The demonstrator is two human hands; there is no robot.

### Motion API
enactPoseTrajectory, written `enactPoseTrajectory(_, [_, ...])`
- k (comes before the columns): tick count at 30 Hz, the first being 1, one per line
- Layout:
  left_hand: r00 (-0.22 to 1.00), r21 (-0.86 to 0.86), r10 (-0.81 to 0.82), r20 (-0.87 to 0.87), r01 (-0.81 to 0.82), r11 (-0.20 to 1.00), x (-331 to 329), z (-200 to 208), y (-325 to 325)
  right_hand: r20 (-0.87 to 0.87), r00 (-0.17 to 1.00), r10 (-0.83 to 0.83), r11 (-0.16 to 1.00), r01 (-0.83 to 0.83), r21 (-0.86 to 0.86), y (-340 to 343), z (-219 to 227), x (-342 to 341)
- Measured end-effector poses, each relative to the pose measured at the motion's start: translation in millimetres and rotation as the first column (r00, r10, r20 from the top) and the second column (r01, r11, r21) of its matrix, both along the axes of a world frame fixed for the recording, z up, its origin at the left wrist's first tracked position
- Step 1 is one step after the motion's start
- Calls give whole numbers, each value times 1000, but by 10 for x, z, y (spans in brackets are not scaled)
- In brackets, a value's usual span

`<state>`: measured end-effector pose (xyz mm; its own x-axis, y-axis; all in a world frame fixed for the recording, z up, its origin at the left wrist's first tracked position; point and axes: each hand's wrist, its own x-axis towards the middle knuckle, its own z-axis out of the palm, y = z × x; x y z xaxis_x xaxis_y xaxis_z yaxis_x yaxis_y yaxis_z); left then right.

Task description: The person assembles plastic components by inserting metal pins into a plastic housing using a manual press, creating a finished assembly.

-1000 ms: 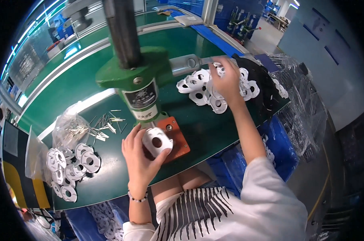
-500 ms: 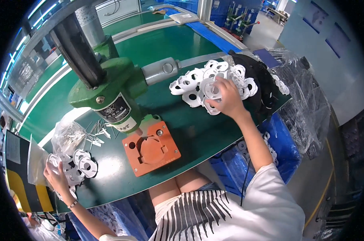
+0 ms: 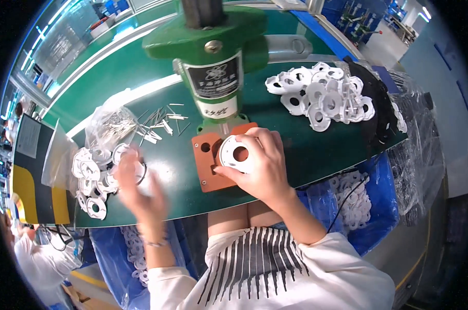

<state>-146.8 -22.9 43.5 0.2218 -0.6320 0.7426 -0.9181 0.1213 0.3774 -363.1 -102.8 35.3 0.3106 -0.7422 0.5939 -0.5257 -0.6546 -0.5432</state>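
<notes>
The right hand (image 3: 264,164) pinches a white ring (image 3: 228,156) between its thumb and bent fingers, with the thumb on the near edge. The ring is tipped a bit, and a round hole shows in its middle. It is over the orange block (image 3: 204,168), but I cannot tell if it touches the block.

The left hand (image 3: 141,192) is blurry. Its thumb is spread away from its fingers. The fingers are by the left pile of white rings (image 3: 89,173), and I cannot tell if they hold one.

The green hand press (image 3: 239,28) stands just behind the orange block, and a silver handle (image 3: 291,47) sticks out to its right. Thin sticks (image 3: 152,137) lie beside a clear plastic bag (image 3: 97,124) with more sticks in it. A bigger pile of white rings (image 3: 324,92) sits on the right side of the dark green table (image 3: 181,181), next to something black (image 3: 381,108). Below the table are two blue bins, left (image 3: 107,253) and right (image 3: 386,199), both with white rings inside.
</notes>
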Motion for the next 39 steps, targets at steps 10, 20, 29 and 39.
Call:
enactPoseTrajectory(10, [925,469,-381,-6,339,816,-601,-41,-65,-240,971,-7,1000,4,-13,441,-40,-76])
enactPoseTrajectory(20, [909,499,-381,168,255,828,-638,23,-75,-380,918,113,993,-114,19,337,-96,-147])
enactPoseTrajectory(29, [963,140,-270,-20,270,953,41,-32,-540,-430,882,194,981,-173,87,384,-108,-238])
enactPoseTrajectory(39, [990,610,-125,63,61,790,412,-502,-1175,75,995,72,995,-65,-82,587,-122,-464])
